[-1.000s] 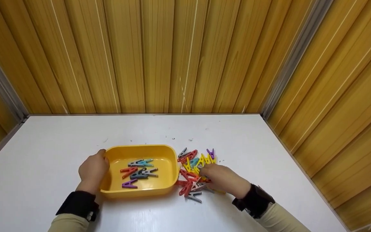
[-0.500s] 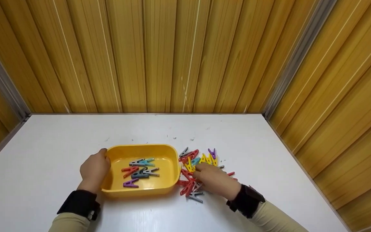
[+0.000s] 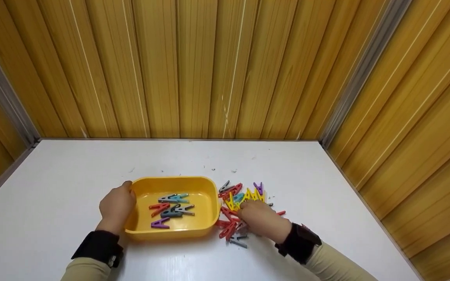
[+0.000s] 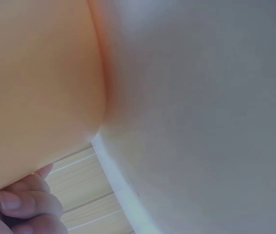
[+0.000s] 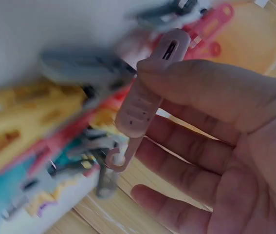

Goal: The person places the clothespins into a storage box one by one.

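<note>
My left hand (image 3: 116, 205) grips the left rim of a yellow plastic basin (image 3: 172, 234); in the left wrist view its curled fingers (image 4: 30, 202) show at the basin's edge. Inside lie several clothespins in purple (image 3: 160, 223), red, grey and blue. Over a loose heap of clothespins to the right of the basin is my right hand (image 3: 263, 218). Seen from the right wrist, its thumb and fingers pinch a pale pink clothespin (image 5: 140, 105), while the other fingers stay extended. The hand hides part of the heap in the head view.
The heap, with yellow clothespins (image 3: 253, 194), red clothespins (image 3: 228, 230) and a purple clothespin (image 3: 258, 188), lies right against the basin's right side. A white table (image 3: 307, 175) carries everything. Wood-look panels (image 3: 193, 70) rise behind it and on the right.
My right hand has shifted a little left over the heap, uncovering red clothespin ends on its right side. The left hand and the basin have stayed put.
</note>
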`<act>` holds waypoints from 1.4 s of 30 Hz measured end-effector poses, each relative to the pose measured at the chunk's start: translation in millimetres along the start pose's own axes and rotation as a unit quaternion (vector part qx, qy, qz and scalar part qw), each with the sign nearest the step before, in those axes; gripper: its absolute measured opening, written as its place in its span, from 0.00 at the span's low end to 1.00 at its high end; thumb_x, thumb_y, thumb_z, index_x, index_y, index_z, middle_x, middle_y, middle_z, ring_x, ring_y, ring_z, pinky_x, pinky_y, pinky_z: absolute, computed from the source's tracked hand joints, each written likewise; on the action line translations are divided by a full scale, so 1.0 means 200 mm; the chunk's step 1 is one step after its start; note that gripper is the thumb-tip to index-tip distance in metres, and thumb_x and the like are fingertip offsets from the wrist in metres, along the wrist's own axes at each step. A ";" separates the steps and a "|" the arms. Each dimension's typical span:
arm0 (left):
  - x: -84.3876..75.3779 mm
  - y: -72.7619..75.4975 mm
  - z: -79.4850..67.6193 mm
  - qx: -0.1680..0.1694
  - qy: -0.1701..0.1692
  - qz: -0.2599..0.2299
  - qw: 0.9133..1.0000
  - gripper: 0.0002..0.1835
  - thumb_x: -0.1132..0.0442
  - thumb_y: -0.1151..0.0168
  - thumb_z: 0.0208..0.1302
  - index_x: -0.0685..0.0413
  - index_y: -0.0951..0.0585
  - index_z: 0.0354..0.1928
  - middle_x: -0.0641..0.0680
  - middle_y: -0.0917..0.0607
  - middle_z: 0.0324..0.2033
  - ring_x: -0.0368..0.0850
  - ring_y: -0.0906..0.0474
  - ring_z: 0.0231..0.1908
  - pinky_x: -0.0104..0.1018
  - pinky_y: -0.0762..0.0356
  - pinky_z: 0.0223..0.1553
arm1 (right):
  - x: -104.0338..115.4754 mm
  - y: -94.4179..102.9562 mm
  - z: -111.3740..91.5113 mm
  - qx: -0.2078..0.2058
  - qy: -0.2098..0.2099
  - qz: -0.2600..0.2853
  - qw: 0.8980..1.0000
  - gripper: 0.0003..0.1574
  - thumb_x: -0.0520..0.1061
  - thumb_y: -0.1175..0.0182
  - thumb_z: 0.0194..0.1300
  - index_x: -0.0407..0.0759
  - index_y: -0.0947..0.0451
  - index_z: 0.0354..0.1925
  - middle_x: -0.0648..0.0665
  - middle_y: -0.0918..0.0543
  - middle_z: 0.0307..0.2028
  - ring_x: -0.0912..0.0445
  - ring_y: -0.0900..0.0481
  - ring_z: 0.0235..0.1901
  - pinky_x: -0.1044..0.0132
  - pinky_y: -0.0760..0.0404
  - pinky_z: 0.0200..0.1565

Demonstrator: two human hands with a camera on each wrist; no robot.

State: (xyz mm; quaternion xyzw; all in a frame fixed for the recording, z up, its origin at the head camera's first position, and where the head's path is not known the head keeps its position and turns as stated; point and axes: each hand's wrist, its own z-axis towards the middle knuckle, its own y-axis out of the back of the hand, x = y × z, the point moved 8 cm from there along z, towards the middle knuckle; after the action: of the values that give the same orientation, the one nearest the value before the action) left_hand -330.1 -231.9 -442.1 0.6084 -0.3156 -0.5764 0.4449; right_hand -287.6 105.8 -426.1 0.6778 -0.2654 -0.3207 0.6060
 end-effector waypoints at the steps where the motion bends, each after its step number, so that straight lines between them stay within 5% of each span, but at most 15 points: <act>1: 0.00 0.00 0.00 -0.003 -0.002 -0.001 1.000 0.23 0.64 0.52 0.72 0.67 0.26 0.64 0.73 0.13 0.44 0.70 0.15 0.43 0.60 0.17 0.40 | -0.01 0.03 0.00 -0.002 -0.005 -0.001 1.000 0.05 0.43 0.30 0.63 0.44 0.15 0.33 0.47 0.17 0.30 0.55 0.24 0.30 0.64 0.19 0.37; 9: -0.03 0.00 0.00 -0.017 -0.009 -0.007 1.000 0.22 0.66 0.53 0.71 0.66 0.24 0.63 0.72 0.13 0.38 0.68 0.15 0.35 0.57 0.18 0.33 | -0.04 0.42 0.12 -0.057 -0.007 0.013 0.998 0.07 0.45 0.29 0.64 0.43 0.14 0.36 0.45 0.15 0.32 0.52 0.20 0.32 0.62 0.17 0.38; 14: -0.05 -0.01 0.02 -0.009 -0.013 -0.005 1.000 0.23 0.65 0.54 0.72 0.67 0.25 0.64 0.73 0.13 0.41 0.69 0.15 0.40 0.58 0.17 0.38 | 0.04 0.59 0.33 -0.040 0.030 0.089 0.995 0.17 0.52 0.36 0.71 0.39 0.15 0.36 0.41 0.13 0.35 0.52 0.19 0.33 0.60 0.18 0.39; 18: -0.05 -0.03 0.03 0.000 -0.007 -0.004 1.000 0.24 0.65 0.54 0.72 0.66 0.26 0.66 0.73 0.13 0.44 0.69 0.15 0.43 0.59 0.17 0.41 | 0.10 0.65 0.52 -0.025 0.052 0.101 0.993 0.18 0.51 0.38 0.73 0.37 0.15 0.36 0.39 0.11 0.36 0.52 0.21 0.32 0.58 0.20 0.41; 22: -0.05 -0.03 0.03 0.004 -0.008 -0.004 1.000 0.24 0.65 0.53 0.72 0.67 0.26 0.66 0.73 0.13 0.45 0.70 0.15 0.44 0.60 0.17 0.42 | 0.16 0.62 0.66 0.024 0.023 0.091 0.995 0.12 0.46 0.36 0.69 0.38 0.13 0.41 0.42 0.10 0.41 0.54 0.21 0.35 0.60 0.19 0.45; 26: -0.04 -0.01 0.03 0.001 -0.007 -0.003 1.000 0.23 0.65 0.53 0.72 0.66 0.26 0.65 0.73 0.13 0.44 0.70 0.15 0.43 0.60 0.17 0.41 | 0.22 0.51 0.75 0.073 -0.011 0.093 0.993 0.04 0.41 0.32 0.64 0.41 0.15 0.32 0.48 0.14 0.33 0.58 0.27 0.30 0.67 0.25 0.35; 30: -0.03 -0.01 0.02 -0.003 -0.006 -0.006 1.000 0.23 0.65 0.53 0.72 0.67 0.26 0.65 0.74 0.14 0.44 0.70 0.15 0.43 0.60 0.17 0.39 | 0.26 0.39 0.80 0.101 -0.037 0.085 0.991 0.16 0.40 0.32 0.64 0.43 0.24 0.21 0.51 0.27 0.23 0.58 0.35 0.24 0.69 0.34 0.27; 36: -0.04 -0.01 0.00 -0.016 -0.013 -0.008 1.000 0.22 0.65 0.52 0.71 0.67 0.25 0.63 0.73 0.13 0.42 0.70 0.15 0.40 0.59 0.17 0.35 | 0.27 0.29 0.78 0.082 -0.052 0.005 0.995 0.19 0.50 0.35 0.69 0.43 0.28 0.26 0.49 0.27 0.26 0.56 0.32 0.28 0.64 0.28 0.32; 42: -0.05 0.00 -0.01 -0.024 -0.017 -0.007 1.000 0.22 0.65 0.51 0.71 0.68 0.24 0.63 0.73 0.13 0.42 0.70 0.15 0.40 0.59 0.17 0.35 | 0.27 0.22 0.76 0.065 -0.059 -0.010 0.996 0.18 0.53 0.35 0.69 0.42 0.23 0.31 0.48 0.20 0.30 0.56 0.26 0.30 0.63 0.20 0.36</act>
State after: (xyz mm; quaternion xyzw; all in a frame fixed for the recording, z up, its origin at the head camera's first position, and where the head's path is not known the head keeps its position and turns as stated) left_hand -329.7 -223.1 -439.2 0.5899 -0.3049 -0.5970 0.4501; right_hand -366.0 -38.8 -397.9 0.6982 -0.3142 -0.3483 0.5409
